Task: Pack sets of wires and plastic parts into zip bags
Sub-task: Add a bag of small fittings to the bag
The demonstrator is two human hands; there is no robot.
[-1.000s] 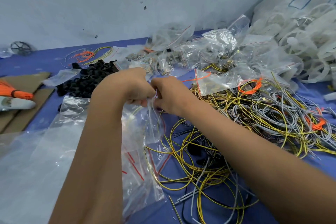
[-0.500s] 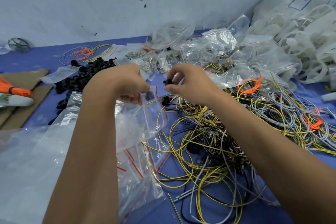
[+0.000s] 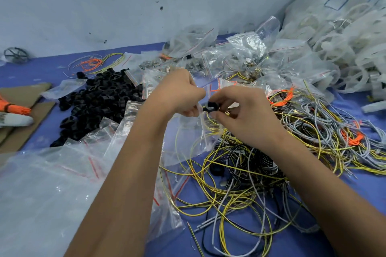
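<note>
Two bare hands meet over a blue cloth-covered surface [image 3: 52,64], a small black plastic ring between them.

From the left: a heap of black plastic rings [image 3: 98,102] lies beside flat clear zip bags with red seals [image 3: 69,173]; the left hand [image 3: 177,94] has its fingers curled tight on the mouth of a clear zip bag [image 3: 194,131]; just right of it, the right hand [image 3: 240,112] pinches the small black plastic ring [image 3: 211,108] at the bag's opening; yellow, grey and black wires [image 3: 261,169] tangle beneath and to the right.

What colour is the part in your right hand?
Black plastic part, pinched by the right hand; head view.
</note>
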